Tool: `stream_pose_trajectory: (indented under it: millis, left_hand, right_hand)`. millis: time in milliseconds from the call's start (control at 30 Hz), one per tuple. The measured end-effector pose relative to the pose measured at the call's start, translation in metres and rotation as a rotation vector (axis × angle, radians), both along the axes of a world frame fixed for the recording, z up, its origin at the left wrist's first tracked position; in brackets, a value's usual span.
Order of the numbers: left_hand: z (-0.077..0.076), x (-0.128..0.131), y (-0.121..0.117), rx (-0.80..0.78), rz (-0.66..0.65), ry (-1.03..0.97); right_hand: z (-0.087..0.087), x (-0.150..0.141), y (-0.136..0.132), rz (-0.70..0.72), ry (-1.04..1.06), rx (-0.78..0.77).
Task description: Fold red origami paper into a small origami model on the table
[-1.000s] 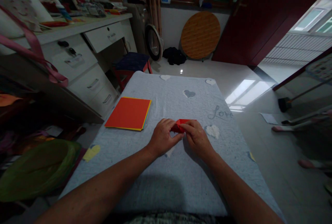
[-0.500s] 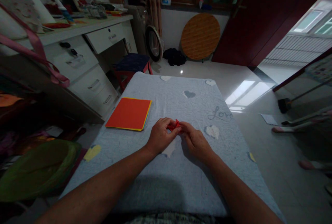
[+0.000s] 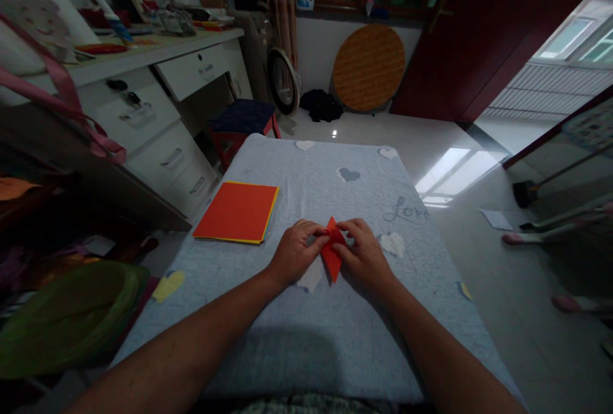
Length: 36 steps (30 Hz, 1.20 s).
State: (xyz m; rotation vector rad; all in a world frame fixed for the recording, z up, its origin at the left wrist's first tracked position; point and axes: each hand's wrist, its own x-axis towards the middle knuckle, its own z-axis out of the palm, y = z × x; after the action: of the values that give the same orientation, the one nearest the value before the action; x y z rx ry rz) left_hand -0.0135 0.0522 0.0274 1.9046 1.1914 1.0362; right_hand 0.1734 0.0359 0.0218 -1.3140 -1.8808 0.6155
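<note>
Between my hands is a small piece of folded red paper (image 3: 333,262), roughly diamond-shaped, with one point toward me and one away. My left hand (image 3: 297,250) pinches its left side between thumb and fingers. On the other side, my right hand (image 3: 364,253) grips the right edge, its thumb on the paper's face. Some inner folds are hidden behind the fingertips. To the left of my hands lies a stack of square coloured paper (image 3: 238,211), a red sheet on top with yellow and other colours showing at its edges.
A pale blue cloth with hearts covers the table (image 3: 306,177). A stool (image 3: 244,117) stands beyond its far left corner, near a white desk (image 3: 138,101). At the lower left is a green-lined bin (image 3: 71,318). A broom (image 3: 527,193) stands on the right.
The folded red paper has turned in my hands, and much more of it now shows as a long diamond. My right-hand fingers have shifted up along its edge.
</note>
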Motion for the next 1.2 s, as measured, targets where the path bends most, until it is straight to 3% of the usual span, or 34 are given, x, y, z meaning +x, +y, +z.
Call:
stream_pose_trajectory:
  millis: [267, 500, 667, 833, 1000, 1100, 1200]
  left_hand:
    - [-0.004, 0.001, -0.001, -0.068, 0.009, -0.116]
    - [-0.001, -0.001, 0.0, -0.096, -0.004, -0.174]
    - [0.0, -0.001, -0.001, -0.2, -0.01, -0.219]
    - [-0.006, -0.001, -0.002, -0.26, -0.017, -0.418]
    - [-0.011, -0.006, -0.004, -0.265, -0.012, -0.38]
    - [-0.013, -0.007, -0.005, -0.28, 0.004, -0.349]
    - [-0.011, -0.007, -0.006, -0.288, -0.01, -0.306]
  right_hand:
    - [0.0, -0.006, -0.001, 0.095, -0.088, -0.107]
    - [0.0, -0.007, -0.001, 0.157, -0.131, -0.119]
    - [0.002, -0.008, -0.003, 0.192, -0.128, -0.11]
    - [-0.001, 0.001, 0.002, 0.092, 0.126, -0.188]
    - [0.01, 0.031, 0.016, -0.051, 0.336, -0.228]
    - [0.024, 0.055, 0.029, -0.115, 0.284, -0.161]
    - [0.035, 0.079, 0.052, -0.221, 0.105, -0.055]
